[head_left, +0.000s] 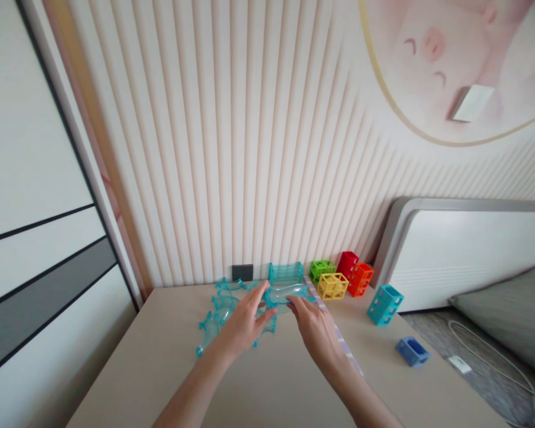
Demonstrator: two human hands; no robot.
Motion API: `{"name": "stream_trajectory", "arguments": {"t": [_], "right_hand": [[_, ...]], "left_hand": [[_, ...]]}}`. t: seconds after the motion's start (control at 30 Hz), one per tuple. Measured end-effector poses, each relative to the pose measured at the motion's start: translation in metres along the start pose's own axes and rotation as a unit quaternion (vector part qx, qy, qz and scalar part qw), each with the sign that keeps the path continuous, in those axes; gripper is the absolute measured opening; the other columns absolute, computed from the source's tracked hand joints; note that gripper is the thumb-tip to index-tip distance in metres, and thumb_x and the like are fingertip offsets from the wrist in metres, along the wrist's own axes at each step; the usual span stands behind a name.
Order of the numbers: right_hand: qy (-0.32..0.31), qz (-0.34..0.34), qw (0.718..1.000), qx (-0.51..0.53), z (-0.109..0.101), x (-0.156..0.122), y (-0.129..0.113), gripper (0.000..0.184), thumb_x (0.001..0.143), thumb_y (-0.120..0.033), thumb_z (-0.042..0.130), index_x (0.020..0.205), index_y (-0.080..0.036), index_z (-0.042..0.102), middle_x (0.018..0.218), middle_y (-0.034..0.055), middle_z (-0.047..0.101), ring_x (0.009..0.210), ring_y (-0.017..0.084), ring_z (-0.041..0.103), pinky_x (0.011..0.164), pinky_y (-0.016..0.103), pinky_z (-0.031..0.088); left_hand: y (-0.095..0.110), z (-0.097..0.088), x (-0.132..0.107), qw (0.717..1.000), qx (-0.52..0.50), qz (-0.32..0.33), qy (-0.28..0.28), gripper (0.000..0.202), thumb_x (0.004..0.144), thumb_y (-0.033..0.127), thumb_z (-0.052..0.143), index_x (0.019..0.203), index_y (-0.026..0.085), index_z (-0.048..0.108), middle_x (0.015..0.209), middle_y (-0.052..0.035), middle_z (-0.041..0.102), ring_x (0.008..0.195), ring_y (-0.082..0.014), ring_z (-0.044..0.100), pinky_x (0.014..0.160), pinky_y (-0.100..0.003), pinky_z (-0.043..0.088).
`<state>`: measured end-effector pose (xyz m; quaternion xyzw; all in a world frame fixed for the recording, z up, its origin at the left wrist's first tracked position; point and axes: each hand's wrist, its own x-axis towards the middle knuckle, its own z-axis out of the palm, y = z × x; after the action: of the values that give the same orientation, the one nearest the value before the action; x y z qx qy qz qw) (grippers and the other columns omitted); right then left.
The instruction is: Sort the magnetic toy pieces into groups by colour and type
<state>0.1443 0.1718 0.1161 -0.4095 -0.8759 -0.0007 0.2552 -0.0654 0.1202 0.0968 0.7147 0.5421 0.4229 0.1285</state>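
In the head view, my left hand (247, 312) and my right hand (311, 323) are at either side of a clear teal plastic toy piece (288, 291). My left fingers and thumb close on its left end, while my right fingers grip its near right edge. Several similar see-through teal pieces (225, 312) lie to the left, partly behind my left hand and forearm. Against the wall, just beyond my hands, stands another ribbed teal piece (285, 272).
Right of a patterned strip (345, 348) stand green (323, 269), yellow (333, 286), red (348, 264), orange (361, 279), turquoise (385, 305) and blue (412, 351) plastic blocks. A black socket (242, 273) is on the ribbed wall. The bed headboard (472, 255) borders the table's right.
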Motion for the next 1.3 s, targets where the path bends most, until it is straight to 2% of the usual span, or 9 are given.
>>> {"name": "stream_trajectory", "arguments": {"t": [0.07, 0.17, 0.23, 0.37, 0.67, 0.8, 1.0, 1.1, 1.3], "right_hand": [[-0.041, 0.049, 0.998, -0.024, -0.005, 0.004, 0.008, 0.021, 0.103, -0.021, 0.049, 0.111, -0.024, 0.068, 0.102, 0.0054, 0.079, 0.09, 0.022, 0.076, 0.069, 0.026, 0.05], [-0.07, 0.111, 0.99, -0.055, -0.009, 0.01, 0.024, 0.021, 0.104, -0.025, 0.048, 0.112, -0.023, 0.068, 0.104, 0.0076, 0.079, 0.091, 0.023, 0.075, 0.066, 0.026, 0.047], [-0.074, 0.121, 0.988, -0.062, -0.009, 0.015, 0.035, 0.022, 0.104, -0.025, 0.047, 0.113, -0.022, 0.067, 0.104, 0.0087, 0.079, 0.091, 0.023, 0.075, 0.064, 0.026, 0.045], [-0.096, 0.125, 0.985, -0.07, 0.003, 0.023, 0.045, 0.022, 0.104, -0.027, 0.048, 0.112, -0.023, 0.068, 0.102, 0.0078, 0.079, 0.091, 0.021, 0.074, 0.066, 0.025, 0.043], [-0.17, 0.109, 0.975, -0.094, 0.054, 0.041, 0.034, 0.02, 0.104, -0.02, 0.051, 0.105, -0.017, 0.07, 0.097, 0.0123, 0.076, 0.085, 0.02, 0.072, 0.072, 0.028, 0.051], [-0.197, 0.102, 0.969, -0.11, 0.069, 0.042, 0.032, 0.023, 0.101, -0.033, 0.063, 0.117, -0.016, 0.066, 0.112, 0.0072, 0.07, 0.093, 0.019, 0.07, 0.082, 0.037, 0.059], [-0.199, 0.087, 0.968, -0.124, 0.08, 0.036, 0.036, 0.028, 0.099, -0.035, 0.065, 0.122, -0.018, 0.064, 0.119, 0.0075, 0.068, 0.099, 0.021, 0.069, 0.085, 0.04, 0.06], [-0.198, 0.083, 0.968, -0.132, 0.082, 0.035, 0.04, 0.026, 0.1, -0.033, 0.065, 0.12, -0.017, 0.065, 0.116, 0.0078, 0.069, 0.097, 0.02, 0.07, 0.084, 0.039, 0.06], [-0.227, 0.089, 0.959, -0.145, 0.082, 0.037, 0.047, 0.034, 0.099, -0.036, 0.065, 0.128, -0.018, 0.061, 0.127, 0.0086, 0.065, 0.105, 0.023, 0.068, 0.088, 0.043, 0.059]], "left_hand": [[-0.007, 0.012, 0.003, 0.997, 0.07, -0.02, -0.027, 0.063, 0.105, 0.05, 0.037, 0.158, 0.018, 0.027, 0.159, -0.0158, 0.045, 0.146, -0.0257, 0.045, 0.117, -0.044, 0.043], [-0.016, 0.033, 0.007, 0.97, 0.193, -0.071, -0.129, 0.068, 0.106, 0.051, 0.028, 0.159, 0.008, 0.025, 0.165, -0.0201, 0.032, 0.154, -0.027, 0.029, 0.125, -0.047, 0.027], [-0.021, 0.046, 0.009, 0.955, 0.224, -0.081, -0.179, 0.071, 0.103, 0.055, 0.034, 0.157, 0.008, 0.032, 0.165, -0.0201, 0.033, 0.155, -0.031, 0.027, 0.126, -0.052, 0.023], [-0.029, 0.056, 0.006, 0.941, 0.241, -0.104, -0.214, 0.077, 0.097, 0.065, 0.04, 0.155, 0.014, 0.042, 0.162, -0.0216, 0.038, 0.153, -0.0396, 0.028, 0.121, -0.065, 0.022], [-0.043, 0.029, -0.025, 0.929, 0.279, -0.112, -0.216, 0.071, 0.097, 0.057, 0.041, 0.158, 0.021, 0.037, 0.161, -0.0167, 0.04, 0.155, -0.0337, 0.025, 0.123, -0.062, 0.02], [-0.05, 0.018, -0.037, 0.93, 0.285, -0.115, -0.201, 0.068, 0.097, 0.054, 0.043, 0.157, 0.021, 0.038, 0.162, -0.0167, 0.039, 0.155, -0.0333, 0.026, 0.123, -0.063, 0.02], [-0.06, 0.009, -0.048, 0.932, 0.286, -0.114, -0.189, 0.068, 0.098, 0.055, 0.042, 0.156, 0.021, 0.04, 0.161, -0.0183, 0.041, 0.154, -0.0336, 0.029, 0.121, -0.064, 0.024], [-0.063, 0.009, -0.05, 0.933, 0.287, -0.115, -0.184, 0.067, 0.098, 0.055, 0.042, 0.156, 0.021, 0.04, 0.161, -0.0182, 0.041, 0.154, -0.034, 0.028, 0.121, -0.064, 0.024], [-0.066, 0.012, -0.051, 0.933, 0.287, -0.113, -0.185, 0.068, 0.099, 0.057, 0.042, 0.157, 0.022, 0.038, 0.162, -0.017, 0.04, 0.155, -0.0333, 0.026, 0.122, -0.062, 0.023]]}}
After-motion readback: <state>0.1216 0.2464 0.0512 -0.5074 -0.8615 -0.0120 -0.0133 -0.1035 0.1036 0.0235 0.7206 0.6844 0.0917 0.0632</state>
